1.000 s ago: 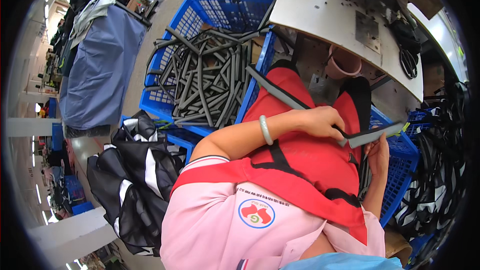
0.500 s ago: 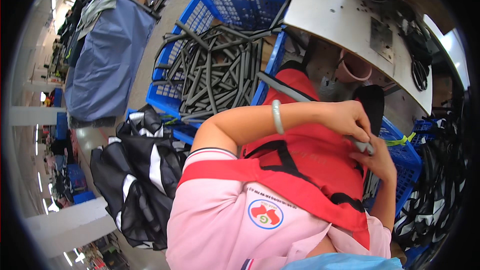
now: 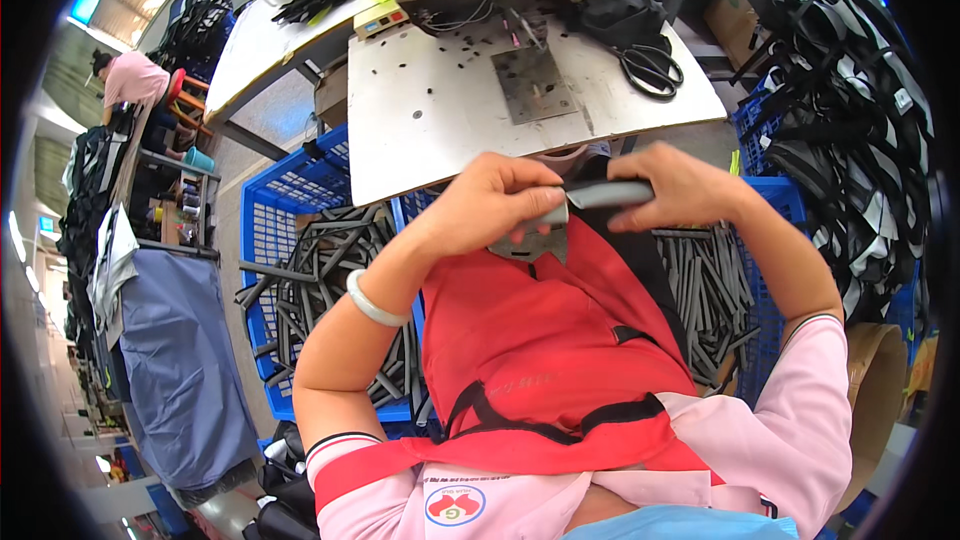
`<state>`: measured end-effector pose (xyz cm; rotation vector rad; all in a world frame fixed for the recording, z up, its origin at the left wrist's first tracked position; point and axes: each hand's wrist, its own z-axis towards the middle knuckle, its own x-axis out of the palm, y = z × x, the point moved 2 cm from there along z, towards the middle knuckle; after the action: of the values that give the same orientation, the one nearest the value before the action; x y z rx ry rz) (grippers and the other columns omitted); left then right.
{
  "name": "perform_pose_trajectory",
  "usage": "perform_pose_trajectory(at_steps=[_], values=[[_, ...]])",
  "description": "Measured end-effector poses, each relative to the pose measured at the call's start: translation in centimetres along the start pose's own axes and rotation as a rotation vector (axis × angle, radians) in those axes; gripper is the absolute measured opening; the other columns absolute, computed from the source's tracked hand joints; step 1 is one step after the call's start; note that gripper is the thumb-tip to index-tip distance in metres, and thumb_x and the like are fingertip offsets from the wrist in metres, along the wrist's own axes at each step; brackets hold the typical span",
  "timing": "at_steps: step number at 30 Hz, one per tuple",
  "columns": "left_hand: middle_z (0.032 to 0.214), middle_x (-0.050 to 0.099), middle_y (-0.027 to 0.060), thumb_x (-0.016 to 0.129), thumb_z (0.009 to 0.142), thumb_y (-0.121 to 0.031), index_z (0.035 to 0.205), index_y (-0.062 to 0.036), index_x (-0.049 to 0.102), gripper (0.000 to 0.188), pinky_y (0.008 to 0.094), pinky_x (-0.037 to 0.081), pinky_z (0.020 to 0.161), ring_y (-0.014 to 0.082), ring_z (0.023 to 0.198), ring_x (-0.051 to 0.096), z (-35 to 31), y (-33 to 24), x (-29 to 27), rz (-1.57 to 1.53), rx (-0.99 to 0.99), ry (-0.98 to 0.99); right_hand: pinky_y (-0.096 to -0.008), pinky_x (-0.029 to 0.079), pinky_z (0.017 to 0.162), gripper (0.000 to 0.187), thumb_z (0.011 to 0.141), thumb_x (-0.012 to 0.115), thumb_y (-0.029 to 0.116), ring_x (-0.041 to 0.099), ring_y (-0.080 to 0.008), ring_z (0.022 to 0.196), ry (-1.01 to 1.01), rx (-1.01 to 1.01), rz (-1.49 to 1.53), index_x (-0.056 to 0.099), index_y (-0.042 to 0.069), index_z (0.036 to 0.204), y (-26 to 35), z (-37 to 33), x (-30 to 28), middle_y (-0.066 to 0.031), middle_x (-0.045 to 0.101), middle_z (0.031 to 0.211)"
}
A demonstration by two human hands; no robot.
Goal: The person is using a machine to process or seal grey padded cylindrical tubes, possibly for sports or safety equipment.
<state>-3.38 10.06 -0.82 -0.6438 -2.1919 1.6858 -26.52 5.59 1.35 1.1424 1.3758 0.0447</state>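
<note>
Both hands meet over my lap, just in front of the white table [image 3: 400,130]. A grey padded strip [image 3: 612,194], rounded like a tube, runs between them. My right hand [image 3: 675,190] grips its body, with the fingers wrapped round it. Closed at the strip's other end, my left hand [image 3: 505,202] pinches a pale grey piece between thumb and fingers. Whether that piece is a fold of the same strip or a separate one, I cannot tell. Below the hands lies my red apron [image 3: 540,330].
Blue baskets stand at my left [image 3: 262,210] and right [image 3: 785,190], both holding many grey strips. On the table are black scissors [image 3: 655,72], a metal plate [image 3: 535,82] and a sewing machine [image 3: 520,15]. Black-and-white straps [image 3: 840,120] hang at the right. A person [image 3: 140,80] bends far left.
My view has swung round to face the table. Both hands have come up from low beside the right basket to the table's front edge, with the grey strip now plainly showing between them.
</note>
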Motion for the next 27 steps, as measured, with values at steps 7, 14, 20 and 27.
perform_pose_trajectory(at_steps=[7,14,20,27], values=[[0.073,0.064,0.0026,0.061,0.093,-0.020,0.101,-0.0002,0.068,0.022,0.0214,0.043,0.055,0.0068,0.059,0.053,3.9,-1.6,-3.1,0.021,0.052,-0.223,-0.0391,0.050,0.070,0.027,0.067,0.072,0.012,0.064,-0.0288,0.082,-0.686,-0.276,-0.757,0.057,0.009,0.091,-3.0,4.6,-3.8,-0.0073,0.063,0.081],[0.073,0.062,0.0018,0.062,0.093,-0.018,0.097,0.0007,0.067,0.020,0.0202,0.042,0.054,0.0056,0.059,0.052,1.7,-2.3,-1.9,-0.151,-0.043,-0.182,-0.0382,0.048,0.069,0.028,0.064,0.072,0.010,0.062,-0.0269,0.077,-0.666,-0.388,-0.696,0.055,0.009,0.086,-2.9,3.9,-3.4,-0.0052,0.060,0.077],[0.074,0.063,0.0006,0.062,0.092,-0.013,0.101,0.0023,0.066,0.018,0.0182,0.038,0.050,0.0030,0.059,0.050,-0.9,-3.2,-0.7,-0.083,-0.004,-0.237,-0.0372,0.046,0.067,0.032,0.059,0.074,0.011,0.060,-0.0262,0.076,-0.634,-0.464,-0.664,0.054,0.010,0.085,-0.7,3.2,-3.0,-0.0046,0.058,0.077],[0.078,0.063,-0.0018,0.061,0.093,-0.012,0.099,0.0031,0.065,0.016,0.0180,0.041,0.056,0.0013,0.064,0.050,-3.4,-2.4,0.2,0.033,0.185,-0.245,-0.0404,0.047,0.067,0.029,0.063,0.071,0.010,0.060,-0.0318,0.078,-0.363,-0.456,-0.373,0.052,0.007,0.086,2.0,2.3,-1.3,-0.0100,0.059,0.078]])
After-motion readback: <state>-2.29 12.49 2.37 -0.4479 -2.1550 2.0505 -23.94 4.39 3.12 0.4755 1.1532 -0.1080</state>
